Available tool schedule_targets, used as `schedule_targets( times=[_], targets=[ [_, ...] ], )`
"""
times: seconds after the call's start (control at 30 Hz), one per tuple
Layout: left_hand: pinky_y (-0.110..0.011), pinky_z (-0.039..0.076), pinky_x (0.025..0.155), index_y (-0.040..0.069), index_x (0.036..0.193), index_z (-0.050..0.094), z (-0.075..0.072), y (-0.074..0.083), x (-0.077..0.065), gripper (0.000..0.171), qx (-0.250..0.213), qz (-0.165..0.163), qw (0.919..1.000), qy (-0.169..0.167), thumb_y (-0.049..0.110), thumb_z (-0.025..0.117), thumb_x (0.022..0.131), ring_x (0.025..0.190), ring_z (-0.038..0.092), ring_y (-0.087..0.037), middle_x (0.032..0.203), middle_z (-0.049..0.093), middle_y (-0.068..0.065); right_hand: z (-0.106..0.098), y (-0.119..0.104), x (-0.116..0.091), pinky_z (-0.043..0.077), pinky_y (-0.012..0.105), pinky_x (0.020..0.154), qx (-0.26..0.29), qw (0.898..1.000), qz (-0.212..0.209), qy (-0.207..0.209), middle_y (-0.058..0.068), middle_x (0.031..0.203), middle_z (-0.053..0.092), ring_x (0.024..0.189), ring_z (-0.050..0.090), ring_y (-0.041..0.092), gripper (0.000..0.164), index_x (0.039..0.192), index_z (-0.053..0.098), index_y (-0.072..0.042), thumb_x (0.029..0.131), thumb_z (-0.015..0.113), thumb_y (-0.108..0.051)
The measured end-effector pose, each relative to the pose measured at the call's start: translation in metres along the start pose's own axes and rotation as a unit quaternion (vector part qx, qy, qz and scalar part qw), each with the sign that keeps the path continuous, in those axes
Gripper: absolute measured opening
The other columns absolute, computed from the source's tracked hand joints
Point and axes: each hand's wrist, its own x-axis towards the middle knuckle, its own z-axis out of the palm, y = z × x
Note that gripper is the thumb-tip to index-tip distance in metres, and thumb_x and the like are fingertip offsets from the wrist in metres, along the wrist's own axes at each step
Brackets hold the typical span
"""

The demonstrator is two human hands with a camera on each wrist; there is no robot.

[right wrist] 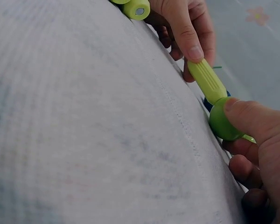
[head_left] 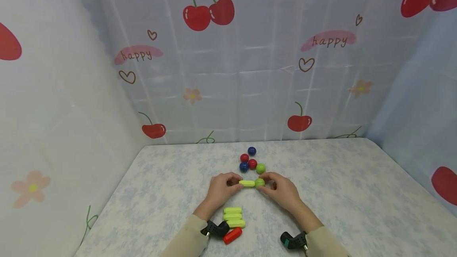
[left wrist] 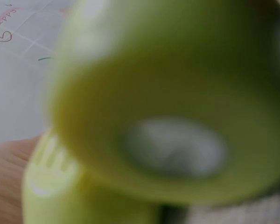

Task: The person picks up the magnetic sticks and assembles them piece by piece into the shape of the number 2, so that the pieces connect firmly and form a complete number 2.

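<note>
My left hand (head_left: pixel 220 188) pinches the left end of a yellow-green magnetic rod (head_left: pixel 247 183) between thumb and fingers. At the rod's other end is a green ball (head_left: pixel 260 183), which my right hand (head_left: pixel 284 190) pinches. In the right wrist view the ridged rod (right wrist: pixel 207 83) slants down to the ball (right wrist: pixel 222 122), their ends meeting. A second green ball (head_left: pixel 261 168) lies on the table just beyond. Close to the left wrist camera, a blurred yellow-green rod (left wrist: pixel 107 158) shows a metal disc in its end.
Several yellow-green rods (head_left: pixel 233 217) lie side by side near my left wrist, with a red rod (head_left: pixel 233 236) in front. Behind the hands sit red balls (head_left: pixel 252 164) and blue balls (head_left: pixel 252 151). Cherry-printed curtains (head_left: pixel 250 70) enclose the table (head_left: pixel 171 193).
</note>
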Motion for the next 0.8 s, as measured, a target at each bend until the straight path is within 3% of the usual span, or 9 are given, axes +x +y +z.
schedule_targets(
  times=[0.17, 0.5, 0.8],
  targets=[
    [-0.030, 0.041, 0.084, 0.027, 0.102, 0.076, -0.0002, 0.0002, -0.0003, 0.016, -0.005, -0.005, 1.0000, -0.001, 0.030, 0.079, 0.086, 0.076, 0.061, 0.002, 0.085, 0.074, 0.013, 0.0003, -0.0005, -0.0006, 0.037, 0.022, 0.055, 0.000, 1.000, 0.001, 0.000, -0.006, 0.099, 0.070, 0.059, 0.046, 0.005, 0.032, 0.113, 0.071, -0.025, 0.083, 0.081, -0.031],
    [-0.034, 0.038, 0.087, 0.028, 0.103, 0.075, -0.0002, -0.0014, -0.0011, 0.016, -0.008, -0.012, 0.9999, -0.006, 0.030, 0.077, 0.087, 0.077, 0.061, 0.002, 0.087, 0.074, 0.014, 0.0014, 0.0014, -0.0012, 0.037, 0.022, 0.055, 0.001, 1.000, 0.007, 0.001, -0.005, 0.101, 0.070, 0.060, 0.045, 0.005, 0.030, 0.113, 0.070, -0.023, 0.085, 0.080, -0.030],
    [-0.023, 0.046, 0.071, 0.023, 0.106, 0.073, -0.0004, -0.0007, 0.0035, 0.014, -0.038, -0.030, 0.9988, -0.011, 0.025, 0.073, 0.092, 0.077, 0.058, -0.003, 0.088, 0.071, 0.009, -0.0020, 0.0048, 0.0004, 0.040, 0.022, 0.059, 0.008, 1.000, 0.009, 0.002, -0.002, 0.104, 0.070, 0.065, 0.049, 0.007, 0.031, 0.115, 0.070, -0.021, 0.086, 0.079, -0.027]
  ],
)
